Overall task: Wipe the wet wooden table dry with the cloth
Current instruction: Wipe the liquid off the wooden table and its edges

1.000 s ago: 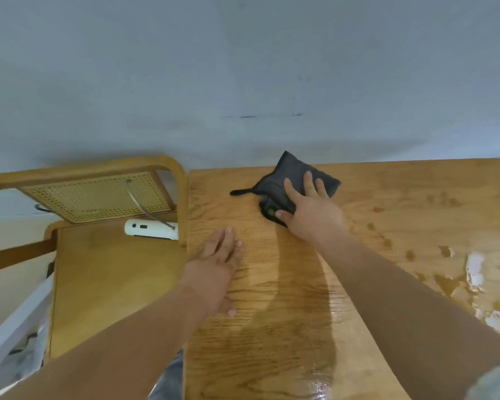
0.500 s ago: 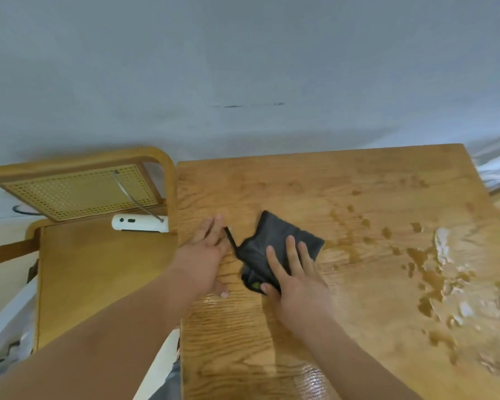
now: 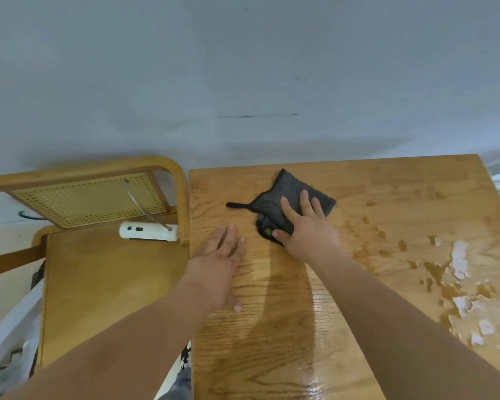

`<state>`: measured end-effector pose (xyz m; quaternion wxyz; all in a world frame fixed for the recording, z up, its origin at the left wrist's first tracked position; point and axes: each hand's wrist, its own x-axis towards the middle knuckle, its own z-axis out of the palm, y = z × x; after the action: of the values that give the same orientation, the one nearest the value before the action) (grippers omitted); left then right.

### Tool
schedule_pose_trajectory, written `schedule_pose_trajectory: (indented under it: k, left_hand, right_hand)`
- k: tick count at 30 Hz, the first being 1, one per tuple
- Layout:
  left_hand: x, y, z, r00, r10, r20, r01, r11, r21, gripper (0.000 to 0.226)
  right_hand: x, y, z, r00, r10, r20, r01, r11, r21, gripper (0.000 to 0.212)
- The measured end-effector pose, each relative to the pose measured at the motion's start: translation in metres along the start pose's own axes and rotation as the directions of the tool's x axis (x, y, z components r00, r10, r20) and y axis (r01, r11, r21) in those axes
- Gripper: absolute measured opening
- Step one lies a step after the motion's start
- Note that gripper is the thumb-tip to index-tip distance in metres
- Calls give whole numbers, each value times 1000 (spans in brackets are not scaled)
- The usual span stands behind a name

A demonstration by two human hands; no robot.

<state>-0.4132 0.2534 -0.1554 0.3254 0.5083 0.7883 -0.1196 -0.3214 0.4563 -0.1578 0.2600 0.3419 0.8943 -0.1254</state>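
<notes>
A dark grey folded cloth (image 3: pixel 274 197) with a thin loop sticking out to its left lies near the far edge of the wooden table (image 3: pixel 401 192). My right hand (image 3: pixel 306 229) presses flat on the cloth, fingers spread over it. My left hand (image 3: pixel 221 264) rests flat on the bare wood near the table's left edge, holding nothing. Puddles and drops of water (image 3: pixel 459 272) shine on the right part of the table. A damp streak runs along the wood below the cloth.
To the left stands a wooden chair (image 3: pixel 98 278) with a woven cane back (image 3: pixel 87 197). A white device (image 3: pixel 146 231) with a grey cable lies on its seat. A pale wall rises just behind the table's far edge.
My right hand has pushed the cloth away from me, from beside my left hand up toward the table's far edge. My left hand stays flat on the wood.
</notes>
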Motion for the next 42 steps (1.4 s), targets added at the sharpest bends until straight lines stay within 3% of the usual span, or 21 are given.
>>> schedule_pose_trajectory:
  k: [6,11,16,19,24,27,31,34,37,42]
  left_hand:
    - [5,-1,1,1000,-5,13,4,999,32,133]
    - [5,-10,7,1000,-25,-3,24,996,-81,132]
    - [-1,-7,19,999,-43,-16,41,993,-112,134]
    - [-7,-4,21,995,-76,-67,72,995,-63,133]
    - [-68,37,54,947,-203,-249,154,967,-203,102]
    - [-109,61,89,947,-42,-319,-24,979,-200,93]
    - [-144,81,123,969,117,-219,-164,963,-212,85]
    - [-151,87,130,973,132,-189,-177,953,-247,80]
    - [-154,91,128,979,99,-175,-151,937,-314,76]
    - [-149,108,122,985,15,-174,-76,935,-346,76]
  right_hand:
    - [60,0,-39,999,-15,-36,13,999,-41,80]
    - [69,-1,-39,993,-80,-89,70,991,-112,76]
    - [15,4,4,981,-166,-99,150,977,-150,73]
    - [-39,2,32,980,-197,-27,191,970,-151,73]
    - [-143,0,101,976,-214,-31,209,972,-106,73]
    - [-201,-10,140,980,-199,-30,197,979,-58,72]
    - [-262,-12,187,993,-112,31,112,993,-20,79]
    - [-277,3,185,997,-70,16,70,997,29,85]
    - [-265,32,167,992,-96,79,101,993,-61,80]
    - [-206,49,115,990,89,109,-89,996,-4,82]
